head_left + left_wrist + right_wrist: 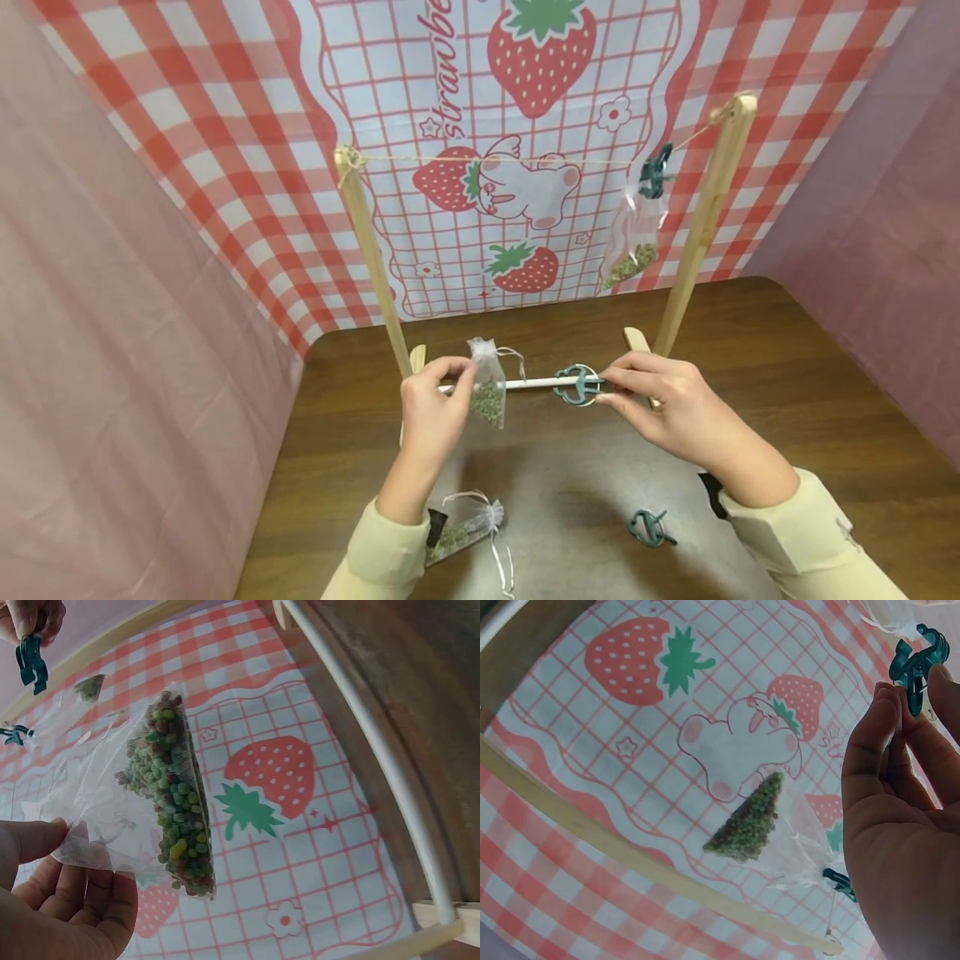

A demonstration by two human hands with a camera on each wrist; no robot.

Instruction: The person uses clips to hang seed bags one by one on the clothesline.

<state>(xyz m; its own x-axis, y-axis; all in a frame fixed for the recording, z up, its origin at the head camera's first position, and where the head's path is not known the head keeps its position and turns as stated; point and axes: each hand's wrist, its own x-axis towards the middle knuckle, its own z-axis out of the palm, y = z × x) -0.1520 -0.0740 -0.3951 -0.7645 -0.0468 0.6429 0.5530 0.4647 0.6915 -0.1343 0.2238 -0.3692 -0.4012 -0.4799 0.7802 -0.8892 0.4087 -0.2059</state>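
My left hand [438,408] pinches the edge of a sheer white drawstring pouch [172,795] with small green and brown pellets at its bottom. In the head view this pouch hangs upright in front of a white rod. Across from it, my right hand [667,404] pinches a dark green plant clip [915,667] between thumb and fingers. A second pouch [633,233] hangs at the right end of the string [525,160], held by another green clip [656,172]. On the table lie a third pouch [461,533], near my left wrist, and a loose green clip [651,528].
Two wooden posts, a left post [375,258] and a right post [705,225], carry the string. The white rod [536,383] runs low between them. Behind stands a strawberry-print cloth [420,100]; a pink curtain [150,350] hangs at the left. The table [810,400] is brown wood.
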